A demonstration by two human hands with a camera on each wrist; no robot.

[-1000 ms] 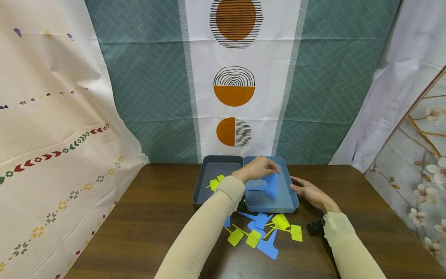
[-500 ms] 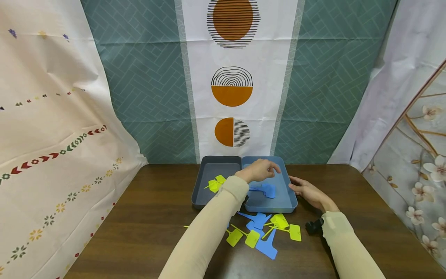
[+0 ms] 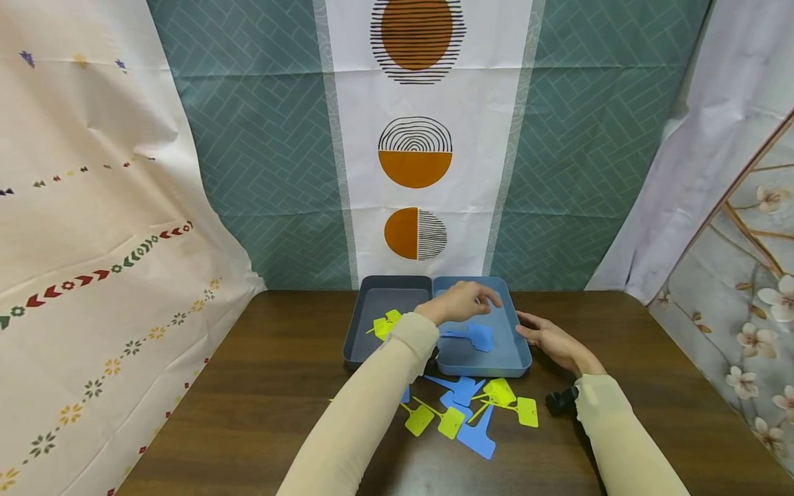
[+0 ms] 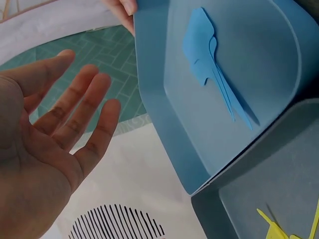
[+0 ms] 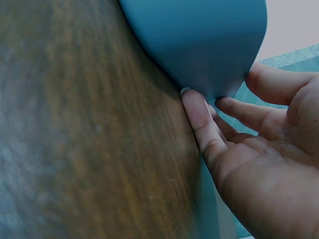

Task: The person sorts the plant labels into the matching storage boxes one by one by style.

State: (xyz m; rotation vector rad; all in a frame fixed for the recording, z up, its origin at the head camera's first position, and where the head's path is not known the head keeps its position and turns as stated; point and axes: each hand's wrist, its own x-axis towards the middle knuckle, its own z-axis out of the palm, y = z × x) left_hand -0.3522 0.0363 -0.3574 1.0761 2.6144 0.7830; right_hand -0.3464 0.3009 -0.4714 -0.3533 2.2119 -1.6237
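Observation:
My left hand [image 3: 462,301] hovers above the blue tray [image 3: 455,365] with nothing in it. In the left wrist view, its fingers [image 4: 99,132] are spread and loosely bent. Below it, a few blue T-shaped plant labels [image 3: 480,337] lie overlapping on the tray floor. My right hand [image 3: 555,342] rests at the tray's right side. The right wrist view shows its fingertips [image 5: 197,107] touching the outer wall low down, near the tabletop. On the table before the trays lie mixed blue plant labels [image 3: 477,437] and yellow plant labels [image 3: 451,424].
A dark grey tray [image 3: 355,331] adjoins the blue one on the left, with a few yellow plant labels [image 3: 381,325] inside. My left forearm covers part of it and some labels on the wooden table [image 3: 248,399]. A patterned cloth [image 3: 279,172] hangs behind the table.
The blue plant label that stood upright under my left hand a second ago has dropped flat onto the others in the blue tray. Both hands have stayed nearly in place.

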